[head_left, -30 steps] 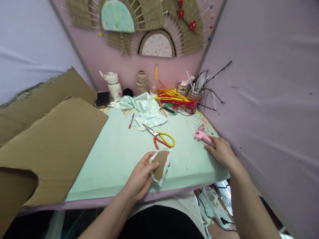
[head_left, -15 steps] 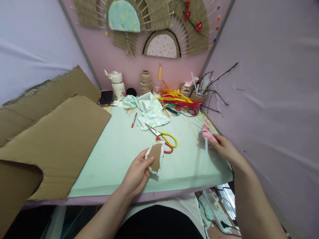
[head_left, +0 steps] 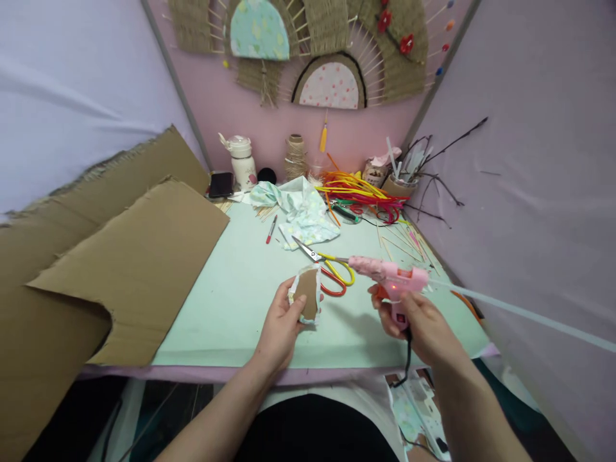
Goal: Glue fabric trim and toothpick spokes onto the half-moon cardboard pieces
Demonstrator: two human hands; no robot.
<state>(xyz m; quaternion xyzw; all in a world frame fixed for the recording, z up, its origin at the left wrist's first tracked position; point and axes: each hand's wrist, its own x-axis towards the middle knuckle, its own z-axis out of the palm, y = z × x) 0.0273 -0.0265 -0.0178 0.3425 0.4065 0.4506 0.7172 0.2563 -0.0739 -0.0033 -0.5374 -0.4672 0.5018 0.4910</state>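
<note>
1. The left hand (head_left: pixel 279 327) pinched the fabric-edged cardboard piece (head_left: pixel 307 292) between thumb and fingers, near the front of the table (head_left: pixel 216 358); the right hand (head_left: pixel 426 324) had its fingers wrapped around the glue gun (head_left: pixel 385 276).
2. A low leftward swing could have burned the left fingers on the nozzle.
3. The cord (head_left: pixel 409 359) could have snagged at the edge.
4. Scissors (head_left: pixel 315 256) crowded the far side; open room lay leftward, up to the cardboard sheet (head_left: pixel 149 256).
</note>
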